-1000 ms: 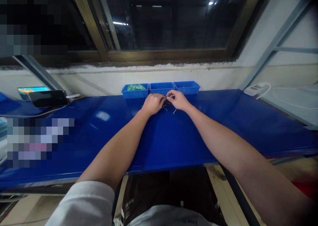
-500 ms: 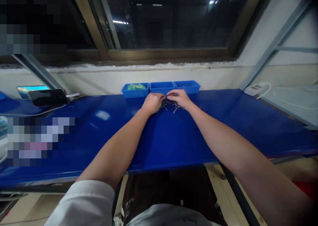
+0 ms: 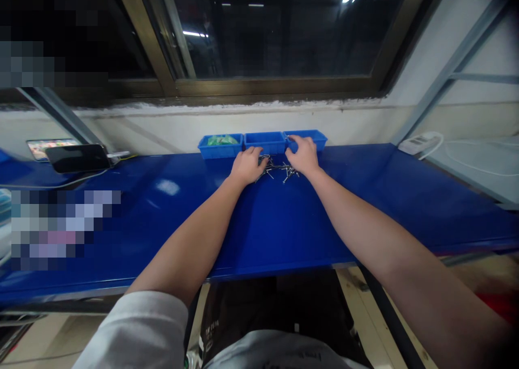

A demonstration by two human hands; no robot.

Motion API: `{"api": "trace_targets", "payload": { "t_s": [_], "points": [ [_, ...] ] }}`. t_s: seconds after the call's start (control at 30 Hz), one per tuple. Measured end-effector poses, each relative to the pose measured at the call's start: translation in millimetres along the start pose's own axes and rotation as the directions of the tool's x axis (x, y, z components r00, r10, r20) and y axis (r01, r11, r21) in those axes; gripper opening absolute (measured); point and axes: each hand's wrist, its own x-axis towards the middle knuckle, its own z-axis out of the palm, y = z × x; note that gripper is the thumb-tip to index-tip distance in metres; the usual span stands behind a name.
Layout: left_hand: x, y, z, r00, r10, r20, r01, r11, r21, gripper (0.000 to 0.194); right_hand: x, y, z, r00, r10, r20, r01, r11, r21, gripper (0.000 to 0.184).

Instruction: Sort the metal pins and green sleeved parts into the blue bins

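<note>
Slim metal screws (image 3: 290,170) lie in a loose heap on the blue tabletop (image 3: 275,223), between my two hands. My left hand (image 3: 246,166) rests at the heap's left side, thumb and fingers apart, and hides part of it. Beyond the heap's right side, my right hand (image 3: 305,153) is raised in front of the right blue bin (image 3: 320,140). Its thumb and forefinger are spread, with the fingertips near that bin's left rim. I make out nothing held in either hand.
The middle blue bin (image 3: 264,138) and the left blue bin (image 3: 221,151), with a green bag (image 3: 221,140) in it, stand in the same row along the wall. A dark phone (image 3: 77,158) leans at the far left. A white power strip (image 3: 417,144) lies at the right.
My hands, which met fingertip to fingertip over the screws, are now apart. The right hand has moved up and right to the right bin; the left hand's fingers have spread.
</note>
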Motion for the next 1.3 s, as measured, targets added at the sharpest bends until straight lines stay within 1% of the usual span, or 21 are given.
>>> {"api": "trace_targets", "payload": {
  "t_s": [0.1,0.27,0.4,0.53,0.6,0.63,0.7,0.73,0.8,0.83,0.9,0.97,1.03,1.1,1.2,1.3],
  "points": [
    [0,1,-0.9,0.999,-0.027,0.037,0.026,0.999,0.025,0.043,1,3,-2,0.995,0.095,0.019,-0.092,0.986,-0.139,0.056],
    [-1,1,-1.0,0.997,-0.032,0.074,0.028,0.998,0.049,0.040,3,11,-3,0.969,0.226,0.095,-0.197,0.947,-0.252,0.059],
    [0,0,0.3,0.996,-0.027,0.089,0.024,0.999,0.038,0.040,7,22,2,0.959,0.252,0.127,-0.217,0.947,-0.237,0.063],
    [1,-2,1.6,0.997,-0.010,0.079,0.009,1.000,0.010,0.040,9,33,11,0.962,0.248,0.117,-0.226,0.958,-0.175,0.075],
    [1,-2,1.5,0.997,-0.008,0.076,0.008,1.000,0.007,0.039,9,35,13,0.970,0.227,0.088,-0.215,0.968,-0.131,0.074],
    [1,-2,1.3,0.997,-0.006,0.078,0.006,1.000,0.003,0.038,8,35,13,0.976,0.205,0.070,-0.197,0.974,-0.109,0.071],
    [0,-2,0.5,0.996,-0.001,0.088,0.002,1.000,-0.013,0.039,7,31,12,0.988,0.146,0.057,-0.141,0.987,-0.072,0.058],
    [0,-1,0.0,0.995,0.003,0.096,-0.001,1.000,-0.024,0.040,6,28,11,0.991,0.113,0.075,-0.109,0.992,-0.058,0.052],
    [-1,-1,-0.8,0.993,0.016,0.116,-0.012,0.999,-0.042,0.043,4,20,9,0.982,0.070,0.173,-0.063,0.997,-0.049,0.048],
    [-2,-1,-1.1,0.991,0.029,0.129,-0.023,0.999,-0.044,0.044,3,16,8,0.967,0.067,0.247,-0.054,0.997,-0.060,0.051],
    [-3,-1,-1.3,0.985,0.063,0.162,-0.057,0.998,-0.038,0.046,0,10,8,0.915,0.091,0.394,-0.054,0.993,-0.104,0.063],
    [-3,-1,-1.0,0.976,0.091,0.198,-0.088,0.996,-0.027,0.048,-3,5,10,0.871,0.118,0.477,-0.051,0.987,-0.150,0.067],
    [-4,-1,-0.6,0.970,0.102,0.222,-0.101,0.995,-0.017,0.050,-5,3,12,0.862,0.113,0.494,-0.034,0.986,-0.165,0.060],
    [-3,-1,0.0,0.967,0.104,0.232,-0.105,0.994,-0.008,0.051,-5,3,16,0.873,0.076,0.482,-0.007,0.989,-0.145,0.050],
    [-3,-2,0.7,0.964,0.107,0.242,-0.111,0.994,0.000,0.051,-4,3,20,0.884,-0.024,0.468,0.064,0.996,-0.068,0.034],
    [-2,-2,1.3,0.964,0.104,0.246,-0.107,0.994,0.000,0.050,-4,2,21,0.879,-0.122,0.461,0.133,0.991,0.010,0.024]
  ]
}}
